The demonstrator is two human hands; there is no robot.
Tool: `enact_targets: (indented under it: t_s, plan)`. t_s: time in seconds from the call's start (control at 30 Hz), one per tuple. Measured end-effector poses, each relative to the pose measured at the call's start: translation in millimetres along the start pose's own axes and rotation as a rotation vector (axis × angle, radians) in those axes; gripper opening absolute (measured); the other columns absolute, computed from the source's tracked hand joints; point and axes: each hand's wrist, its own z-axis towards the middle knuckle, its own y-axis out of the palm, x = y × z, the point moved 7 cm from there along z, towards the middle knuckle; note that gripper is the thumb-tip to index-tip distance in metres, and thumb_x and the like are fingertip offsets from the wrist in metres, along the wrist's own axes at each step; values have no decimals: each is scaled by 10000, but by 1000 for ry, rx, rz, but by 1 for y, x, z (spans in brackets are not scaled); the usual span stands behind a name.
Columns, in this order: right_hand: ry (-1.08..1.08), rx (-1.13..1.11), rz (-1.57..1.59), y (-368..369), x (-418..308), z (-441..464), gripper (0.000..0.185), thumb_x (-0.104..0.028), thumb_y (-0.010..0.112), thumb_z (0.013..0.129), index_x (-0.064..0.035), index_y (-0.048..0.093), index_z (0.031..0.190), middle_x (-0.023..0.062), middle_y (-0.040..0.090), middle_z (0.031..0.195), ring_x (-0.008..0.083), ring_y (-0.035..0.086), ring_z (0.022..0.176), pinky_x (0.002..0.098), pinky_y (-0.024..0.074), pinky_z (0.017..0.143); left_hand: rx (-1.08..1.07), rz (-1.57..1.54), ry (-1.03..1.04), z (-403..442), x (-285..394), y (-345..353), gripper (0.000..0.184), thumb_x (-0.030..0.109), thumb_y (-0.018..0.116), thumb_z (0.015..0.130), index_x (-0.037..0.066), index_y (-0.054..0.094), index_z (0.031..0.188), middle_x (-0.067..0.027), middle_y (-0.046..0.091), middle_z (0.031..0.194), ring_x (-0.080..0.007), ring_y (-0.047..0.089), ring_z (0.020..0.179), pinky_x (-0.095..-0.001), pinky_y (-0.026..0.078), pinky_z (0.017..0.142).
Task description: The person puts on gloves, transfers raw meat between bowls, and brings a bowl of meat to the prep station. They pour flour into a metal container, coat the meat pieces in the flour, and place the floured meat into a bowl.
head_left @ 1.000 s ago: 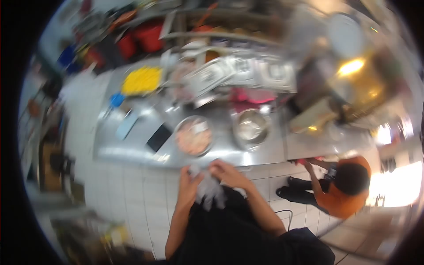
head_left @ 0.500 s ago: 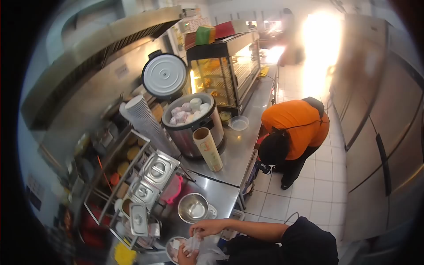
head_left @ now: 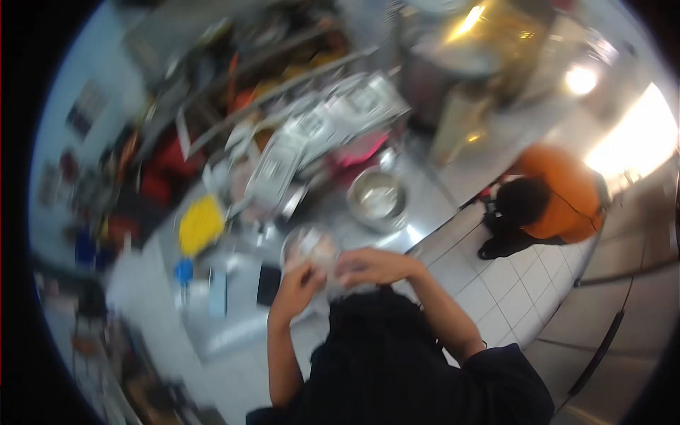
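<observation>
Close to my body, my left hand (head_left: 297, 289) has its fingers curled at a thin, whitish plastic bag (head_left: 324, 275). From the other side my right hand (head_left: 372, 268) pinches the same bag, though motion blur softens its fingertips. Just beyond the hands stands a round bowl (head_left: 289, 248) holding pale pieces I cannot make out and a small white item. A steel mixing bowl (head_left: 377, 200) sits farther off to the right, apart from both hands.
Lidded steel food pans (head_left: 312, 127) line the counter (head_left: 425, 188) at the back, beside a pink basket (head_left: 360, 149). A yellow cloth (head_left: 201, 225) and a dark flat object (head_left: 268, 285) lie leftward. A person in orange (head_left: 563, 195) bends down at the right.
My view has swung down and left, bringing both hands and the near counter into the middle. The hands stay at the bag by the bowl. The person in orange remains bent over.
</observation>
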Motion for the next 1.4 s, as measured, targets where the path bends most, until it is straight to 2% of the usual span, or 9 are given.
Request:
enact_targets:
  t_s: [0.13,0.27,0.4,0.63,0.83,0.93,1.0,1.3,1.4]
  plan:
    - [284,-63,358,46,27,10,377,-223,652,958,1,553,1245,70,667,1005,117,623,901,285,511,826,285,-713,-249,-46,-43,-9,200,212,526,1029,41,547,1130,-38,653,931,-100,621,813,-255,512,724]
    - [383,-58,647,90,34,33,441,-199,651,957,-11,479,1318,59,644,993,107,602,861,273,503,784,534,-970,-322,-80,-106,-8,207,192,541,1022,48,526,1170,-56,660,974,-108,637,829,-261,524,744]
    - [353,-181,581,122,46,59,397,-181,627,971,-20,489,1307,60,657,990,96,612,845,258,504,740,678,-1022,-306,-108,-125,-22,186,149,540,1015,54,515,1173,-66,654,1002,-128,635,872,-271,529,762]
    - [403,31,184,32,15,67,253,-169,604,965,-36,580,1179,53,654,836,99,604,702,265,488,659,958,-1107,-240,-162,-160,-71,163,72,525,982,36,558,1138,-74,628,1029,-146,607,976,-295,506,822]
    - [518,-151,-111,54,47,34,271,-203,613,958,-49,591,1180,84,647,809,154,625,684,292,499,673,681,-1208,-257,-183,-175,-51,200,155,510,979,-4,604,1054,-105,639,1065,-176,615,989,-315,512,884]
    - [550,-111,-113,76,58,25,285,-211,612,952,-68,585,1197,111,660,880,212,645,717,337,503,684,138,-1193,-364,-162,-142,13,324,244,461,1015,4,625,1159,-116,665,1061,-234,619,1052,-390,495,947]
    - [538,-88,-136,82,57,30,291,-203,614,943,-76,581,1203,131,670,940,260,660,758,369,506,703,-178,-692,-269,-140,-104,40,347,302,485,1028,23,662,1135,-52,672,1060,-148,608,952,-306,471,878]
    - [401,108,-224,53,50,42,276,-161,606,932,-61,580,1188,141,673,896,312,655,781,394,505,731,104,-403,-336,-119,-139,27,289,282,653,936,21,586,833,-69,545,677,-136,490,664,-303,419,637]
    - [259,206,-399,37,62,77,274,-156,598,928,-56,581,1182,164,671,979,345,653,839,424,507,769,291,-243,-308,-107,-146,-9,233,236,677,907,28,576,878,-98,564,717,-175,530,672,-332,439,647]
